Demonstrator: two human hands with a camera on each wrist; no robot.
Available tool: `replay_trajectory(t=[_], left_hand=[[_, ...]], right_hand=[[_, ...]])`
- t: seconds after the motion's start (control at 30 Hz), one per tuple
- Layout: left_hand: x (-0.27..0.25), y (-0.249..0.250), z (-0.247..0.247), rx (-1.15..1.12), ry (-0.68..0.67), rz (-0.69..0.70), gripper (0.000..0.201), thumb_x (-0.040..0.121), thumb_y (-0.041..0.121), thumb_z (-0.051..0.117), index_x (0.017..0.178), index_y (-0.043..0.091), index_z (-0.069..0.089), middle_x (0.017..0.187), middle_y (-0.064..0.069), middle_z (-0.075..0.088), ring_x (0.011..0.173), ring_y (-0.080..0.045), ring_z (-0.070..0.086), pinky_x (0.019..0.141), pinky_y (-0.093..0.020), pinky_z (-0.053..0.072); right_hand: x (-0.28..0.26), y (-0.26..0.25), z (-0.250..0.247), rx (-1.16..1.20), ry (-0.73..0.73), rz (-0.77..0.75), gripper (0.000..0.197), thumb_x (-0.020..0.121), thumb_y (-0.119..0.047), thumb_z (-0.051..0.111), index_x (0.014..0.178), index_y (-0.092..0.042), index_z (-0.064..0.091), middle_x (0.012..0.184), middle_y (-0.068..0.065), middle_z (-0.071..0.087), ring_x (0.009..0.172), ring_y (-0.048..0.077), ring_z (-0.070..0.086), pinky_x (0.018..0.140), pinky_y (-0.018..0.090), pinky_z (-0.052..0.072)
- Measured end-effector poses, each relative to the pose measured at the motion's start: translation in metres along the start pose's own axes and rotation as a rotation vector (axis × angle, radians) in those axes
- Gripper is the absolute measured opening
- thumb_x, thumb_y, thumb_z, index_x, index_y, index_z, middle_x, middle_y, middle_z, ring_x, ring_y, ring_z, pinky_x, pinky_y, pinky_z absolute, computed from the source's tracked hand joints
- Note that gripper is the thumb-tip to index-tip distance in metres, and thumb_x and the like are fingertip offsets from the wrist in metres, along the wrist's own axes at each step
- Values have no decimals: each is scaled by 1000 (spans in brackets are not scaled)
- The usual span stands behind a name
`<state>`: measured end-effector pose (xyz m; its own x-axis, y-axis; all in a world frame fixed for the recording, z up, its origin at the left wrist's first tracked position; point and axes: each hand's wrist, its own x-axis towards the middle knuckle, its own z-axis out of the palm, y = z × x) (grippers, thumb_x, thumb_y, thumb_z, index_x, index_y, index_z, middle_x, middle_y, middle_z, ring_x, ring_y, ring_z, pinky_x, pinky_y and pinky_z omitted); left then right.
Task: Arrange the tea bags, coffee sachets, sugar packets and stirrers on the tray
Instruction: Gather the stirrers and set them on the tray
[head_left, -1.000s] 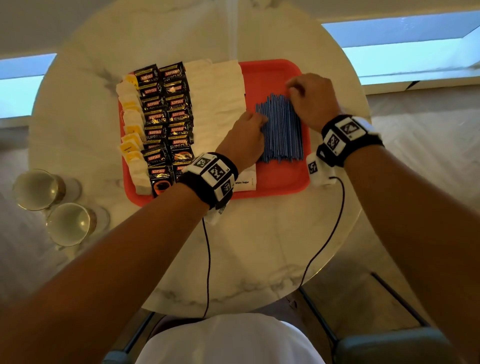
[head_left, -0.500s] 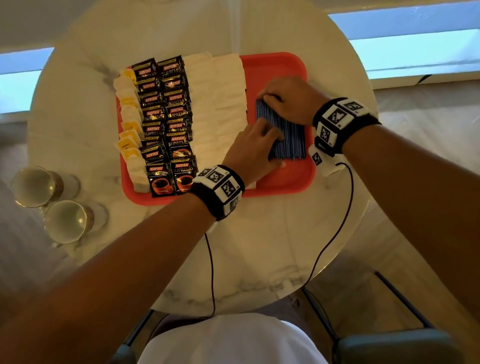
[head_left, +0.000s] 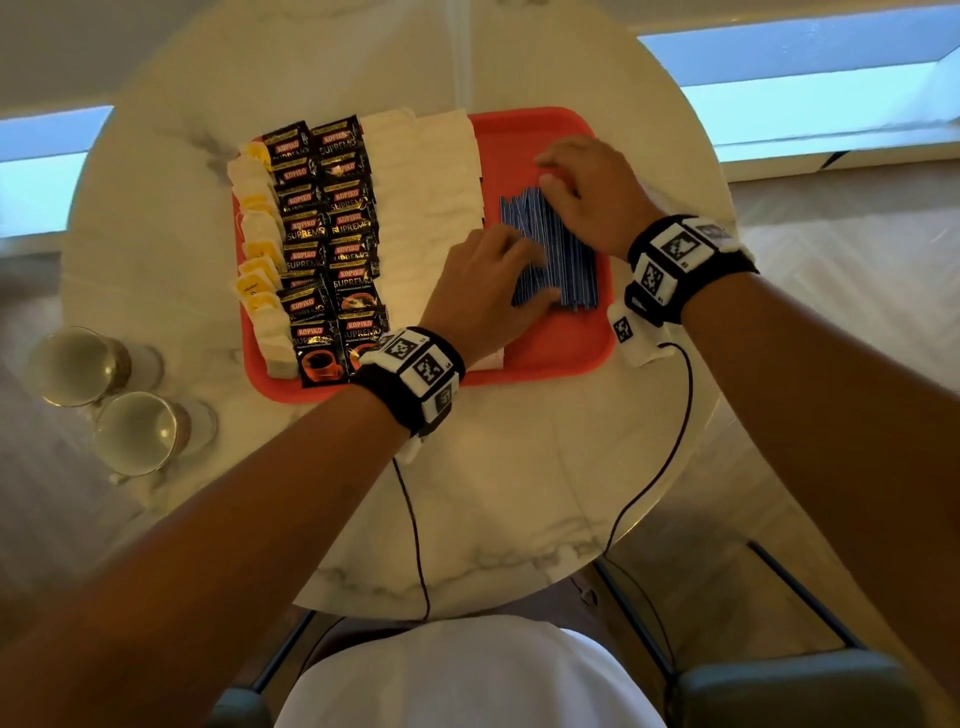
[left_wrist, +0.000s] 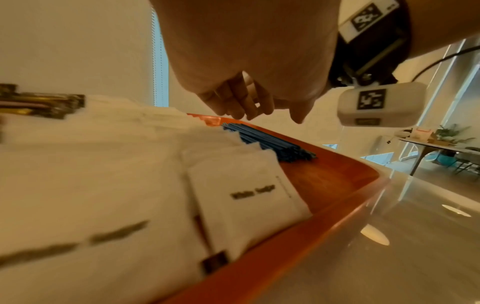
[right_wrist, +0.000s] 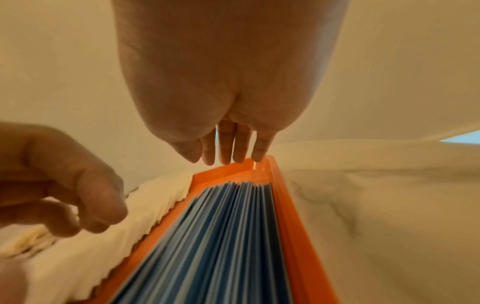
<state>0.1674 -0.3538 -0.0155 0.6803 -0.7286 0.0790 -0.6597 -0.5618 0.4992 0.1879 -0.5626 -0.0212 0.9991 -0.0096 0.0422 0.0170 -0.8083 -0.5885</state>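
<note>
Our round, marble-patterned worktop (head_left: 519, 493) carries the flat red plastic tray (head_left: 561, 353), set near its far side so we can reach every part of it without stretching. Nearly everything the task names already lies on the tray in lengthwise bands, which we judge is meant to keep each kind together and easy to pick from.

The broad band of white paper sugar packets (head_left: 426, 208) fills the middle, overlapped like shingles so many fit in little room. To its left run two columns of black coffee sachets (head_left: 332, 239) with their printed faces up, and along the left rim sits the row of white tea bags with yellow tags (head_left: 260, 249), overlapped the same way.

The bundle of thin blue stirrers (head_left: 571, 270) lies in the right part of the tray, parallel to the other bands, just beside the sugar packets.

Our left hand (head_left: 483, 291) rests on the near left part of the bundle, fingers bent over the sticks without closing round any; it seems to steady them against rolling. Our right hand (head_left: 587, 197) lies at the far end, fingers extended and relaxed, gripping nothing; from the wrist view its fingertips (right_wrist: 235, 152) hang just over the far rim, placed, we judge, to square the ends.
</note>
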Motion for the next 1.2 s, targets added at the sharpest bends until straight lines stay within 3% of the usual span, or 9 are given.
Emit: replay_trajectory(t=[0.17, 0.3, 0.4, 0.47, 0.57, 0.7, 0.93, 1.2], left_hand=[[-47, -39, -36, 73, 35, -97, 29, 93, 40, 60, 113, 19, 63, 115, -3, 57, 109, -20, 51, 96, -35, 37], [-104, -69, -60, 57, 70, -215, 24, 93, 32, 61, 112, 17, 62, 112, -5, 58, 104, -21, 53, 91, -39, 45], [-149, -87, -72, 38, 80, -338, 22, 92, 28, 64, 111, 17, 61, 113, -4, 57, 103, -20, 53, 91, -34, 47], [-176, -98, -76, 32, 83, -366, 21, 91, 25, 65, 110, 17, 62, 112, -3, 56, 101, -18, 53, 90, -35, 49], [-204, -109, -75, 31, 81, -344, 25, 85, 18, 68, 110, 16, 64, 110, -4, 57, 100, -22, 55, 87, -37, 48], [-213, -115, -71, 66, 40, -279, 27, 81, 15, 71, 108, 15, 67, 105, -6, 61, 94, -26, 57, 84, -41, 49], [-204, -124, -66, 82, 26, -218, 18, 90, 21, 67, 108, 19, 70, 101, -4, 66, 89, -25, 59, 78, -42, 50], [-187, -131, -65, 86, 28, -223, 20, 91, 25, 65, 111, 21, 70, 105, -1, 65, 94, -25, 58, 81, -45, 50]], right_hand=[[-51, -34, 3, 80, 104, 59, 21, 97, -14, 53, 109, -6, 67, 113, 12, 60, 105, 20, 55, 94, 21, 37], [-101, -68, 23, 91, 42, 104, 15, 96, -13, 58, 107, -10, 67, 109, 5, 58, 98, 11, 53, 92, 21, 41], [-131, -88, 39, 78, -49, 180, 15, 95, -14, 59, 109, -13, 66, 109, -5, 52, 97, 7, 49, 86, 12, 35], [-145, -96, 47, 51, -59, 211, 16, 95, -13, 59, 108, -12, 67, 109, -5, 52, 97, 8, 48, 87, 16, 35], [-163, -98, 59, 12, -49, 205, 19, 90, -9, 62, 108, -8, 69, 110, 4, 59, 94, 16, 55, 86, 26, 45], [-177, -92, 67, -108, -59, 186, 28, 81, -4, 63, 107, -9, 70, 102, 6, 61, 88, 23, 59, 81, 30, 49], [-178, -87, 69, -234, -23, 188, 17, 87, -4, 63, 102, -9, 71, 96, 7, 62, 88, 28, 59, 78, 47, 53], [-164, -83, 55, -239, -12, 146, 17, 91, -5, 63, 105, -9, 73, 98, 7, 66, 86, 29, 62, 75, 40, 55]])
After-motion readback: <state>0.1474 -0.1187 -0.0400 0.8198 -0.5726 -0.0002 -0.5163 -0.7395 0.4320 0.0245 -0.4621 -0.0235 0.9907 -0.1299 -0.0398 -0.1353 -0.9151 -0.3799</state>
